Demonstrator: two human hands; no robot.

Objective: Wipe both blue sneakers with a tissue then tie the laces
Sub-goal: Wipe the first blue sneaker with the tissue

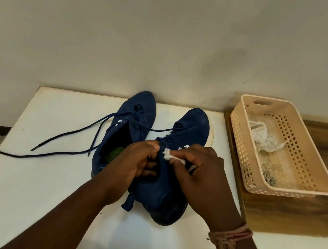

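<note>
- The wiping step is being done, and it is judged to be the step in hand, because a small white tissue [171, 158] is being pressed on the right sneaker [173, 163].
- The tissue is being pinched by the right hand [201, 170], with the fingers curled tight around it at the top edge of the shoe opening.
- The right sneaker is being held steady by the left hand [131, 169]; its fingers are being curled into the shoe's opening and its thumb is being pressed on the edge.
- Both shoes are being kept side by side on the white table [39, 179], toes pointing far, toward the wall.
- The left sneaker [127, 131] is being left alone just beside the other shoe, with nothing touching it.
- Its laces [64, 135] are being left loose and are being spread out to the left across the table, so no tying is being done yet.
- 1 used tissue [266, 138] is being kept in the basket [291, 190] on the right, on the brown wooden board [296, 215].
- Next, the tissue is probably being called to the rest of this shoe; whether the left sneaker is already wiped cannot be told.
- After that, 2 free hands are being called for, so the tissue is likely being dropped first.
</note>
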